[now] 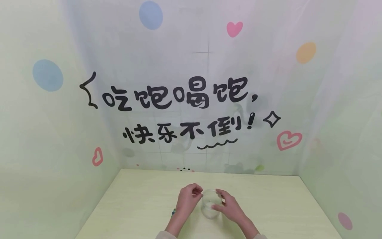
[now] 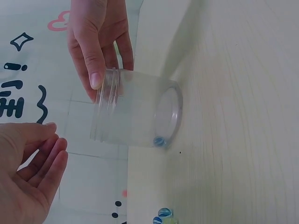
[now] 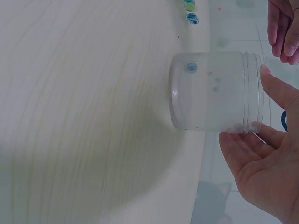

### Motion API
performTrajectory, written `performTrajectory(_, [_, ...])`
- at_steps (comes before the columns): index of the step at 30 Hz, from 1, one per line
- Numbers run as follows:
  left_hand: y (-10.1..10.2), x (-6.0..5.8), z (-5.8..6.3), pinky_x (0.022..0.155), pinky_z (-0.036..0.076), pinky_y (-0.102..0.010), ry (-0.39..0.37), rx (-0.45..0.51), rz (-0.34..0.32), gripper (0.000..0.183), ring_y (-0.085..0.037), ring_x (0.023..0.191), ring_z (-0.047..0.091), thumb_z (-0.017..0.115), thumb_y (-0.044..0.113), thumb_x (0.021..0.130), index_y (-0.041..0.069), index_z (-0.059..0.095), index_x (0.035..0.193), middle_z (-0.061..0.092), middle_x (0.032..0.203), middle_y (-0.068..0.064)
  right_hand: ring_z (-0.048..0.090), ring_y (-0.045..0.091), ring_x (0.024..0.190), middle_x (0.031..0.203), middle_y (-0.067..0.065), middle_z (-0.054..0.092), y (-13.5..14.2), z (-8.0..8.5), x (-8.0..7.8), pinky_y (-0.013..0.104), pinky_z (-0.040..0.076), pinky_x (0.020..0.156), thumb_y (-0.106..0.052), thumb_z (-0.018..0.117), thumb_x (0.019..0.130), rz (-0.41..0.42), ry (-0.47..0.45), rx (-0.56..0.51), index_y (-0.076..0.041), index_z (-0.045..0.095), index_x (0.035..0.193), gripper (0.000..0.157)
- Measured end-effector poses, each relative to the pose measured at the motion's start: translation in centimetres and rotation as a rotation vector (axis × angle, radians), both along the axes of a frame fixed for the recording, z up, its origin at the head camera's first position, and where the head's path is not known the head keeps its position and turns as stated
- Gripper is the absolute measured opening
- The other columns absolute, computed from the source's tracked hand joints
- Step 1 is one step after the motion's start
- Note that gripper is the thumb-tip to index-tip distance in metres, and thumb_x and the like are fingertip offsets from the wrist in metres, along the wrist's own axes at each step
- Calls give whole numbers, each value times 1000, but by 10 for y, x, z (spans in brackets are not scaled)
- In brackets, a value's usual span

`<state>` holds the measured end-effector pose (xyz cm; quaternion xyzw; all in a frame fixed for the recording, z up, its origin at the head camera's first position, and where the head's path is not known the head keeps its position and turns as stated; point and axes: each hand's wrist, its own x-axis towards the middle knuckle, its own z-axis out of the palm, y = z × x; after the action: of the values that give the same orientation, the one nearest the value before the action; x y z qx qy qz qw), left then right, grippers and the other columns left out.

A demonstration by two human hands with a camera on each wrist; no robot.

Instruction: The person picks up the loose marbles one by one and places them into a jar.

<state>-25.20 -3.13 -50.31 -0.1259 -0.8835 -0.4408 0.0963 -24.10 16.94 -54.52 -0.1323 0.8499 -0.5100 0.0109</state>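
Note:
A clear jar (image 1: 211, 212) with a threaded neck stands upright on the pale table. My right hand (image 1: 231, 206) grips it around the neck, thumb on one side and fingers on the other. One blue marble (image 2: 159, 141) lies inside at the jar's bottom and also shows through the wall in the right wrist view. Just left of the jar's mouth hovers my left hand (image 1: 188, 199), fingers loosely bent; I see nothing held in it. Several blue and green glass marbles (image 3: 192, 18) lie on the table beside the left wrist, partly hidden by it in the head view.
The pale wooden table (image 1: 134, 205) runs back to a printed curtain (image 1: 191, 159) with dark lettering, dots and hearts. Similar curtain walls (image 1: 343, 149) enclose the left and right sides.

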Motion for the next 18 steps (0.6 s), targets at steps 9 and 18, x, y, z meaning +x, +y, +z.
performTrajectory(9, [-8,3,-1,71,58,-16,-41,84,-7,13,-14,83,68,76,1,83,6,71,94,73,91,-9,48,52,130,141,35,48,0,-3,-1,53,53,100,-19,77,87,3,12,3,11,43,140,70])
performTrajectory(18, [-16,5,-4,71,58,-16,-53,115,-13,14,-13,83,68,76,2,83,4,71,96,73,93,-10,46,54,130,142,36,46,0,-2,0,55,52,101,-21,76,88,7,6,6,11,42,141,70])
